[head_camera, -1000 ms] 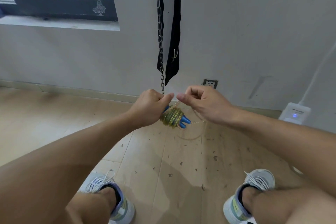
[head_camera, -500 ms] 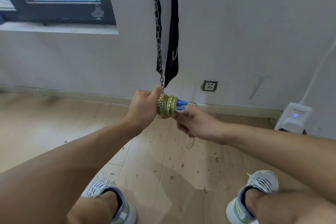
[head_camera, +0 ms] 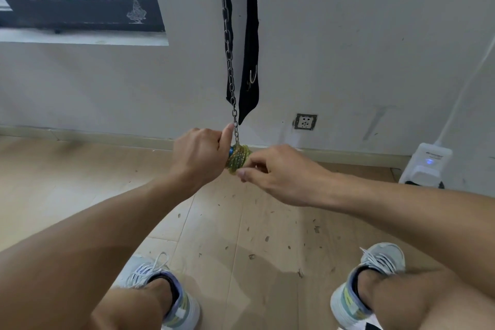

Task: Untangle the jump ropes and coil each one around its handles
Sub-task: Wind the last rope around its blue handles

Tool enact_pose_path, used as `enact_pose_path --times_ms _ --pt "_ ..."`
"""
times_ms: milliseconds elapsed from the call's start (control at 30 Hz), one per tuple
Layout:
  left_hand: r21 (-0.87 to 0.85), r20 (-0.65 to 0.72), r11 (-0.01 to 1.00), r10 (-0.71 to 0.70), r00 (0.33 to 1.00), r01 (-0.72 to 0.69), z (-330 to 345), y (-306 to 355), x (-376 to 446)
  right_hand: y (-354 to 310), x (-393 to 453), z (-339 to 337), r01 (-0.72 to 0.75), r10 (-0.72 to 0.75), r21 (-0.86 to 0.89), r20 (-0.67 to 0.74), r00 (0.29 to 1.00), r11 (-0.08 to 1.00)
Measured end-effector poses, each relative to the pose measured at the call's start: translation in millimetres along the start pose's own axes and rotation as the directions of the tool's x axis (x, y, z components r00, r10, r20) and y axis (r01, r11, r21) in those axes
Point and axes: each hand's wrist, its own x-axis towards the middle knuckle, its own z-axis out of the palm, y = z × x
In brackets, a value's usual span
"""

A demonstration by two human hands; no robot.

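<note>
A jump rope (head_camera: 237, 157) with a yellow-green cord is wound in a tight coil around its blue handles, held at chest height in front of me. My left hand (head_camera: 199, 154) grips the handles at the coil's left end, thumb raised; a sliver of blue shows beside my fist. My right hand (head_camera: 276, 173) covers the coil's right end from above, fingers curled, thumb and fingertips pinching at the coil. The handles' right tips are hidden under that hand. No second rope is in view.
A metal chain (head_camera: 228, 43) and a black strap (head_camera: 250, 43) hang down the white wall just above the coil. A wall socket (head_camera: 305, 121) and a white device (head_camera: 426, 166) with a blue light sit at the right. My two sneakers stand on the littered wooden floor.
My right hand went from pinching the cord beside the coil, to below it, to over its right end now. The blue handle tips became covered. The loose cord is no longer visible.
</note>
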Motion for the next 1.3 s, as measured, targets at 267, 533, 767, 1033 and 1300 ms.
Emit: enact_pose_path --times_ms 267,533,767,1033,1300 --pt "-0.111 0.122 0.982 0.169 0.978 -0.155 0.5 0.3 1.0 28.6 5.8 -20.0 0.039 -0.044 0.193 0.022 0.999 0.981" --pt "-0.22 0.312 0.966 0.203 0.928 -0.138 1.9 -6.9 -3.7 50.7 14.3 -19.5 -0.059 0.042 0.43 0.049 0.998 0.901" --pt "-0.432 0.401 0.893 0.315 0.86 -0.126 -0.8 -4.2 -7.7 55.2 14.2 -15.2 -0.059 0.059 0.533 0.017 0.998 0.844" --pt "-0.404 0.439 0.914 0.232 0.868 -0.04 1.1 -4.1 -12.4 65.5 14.1 -14.9 -0.102 0.124 0.567 0.0 0.992 0.817" --pt "-0.476 0.416 0.87 0.095 0.904 0.127 3.7 -9.1 -10.1 77.0 13.6 -22.1 -0.192 0.131 0.465 0.161 0.978 0.864"
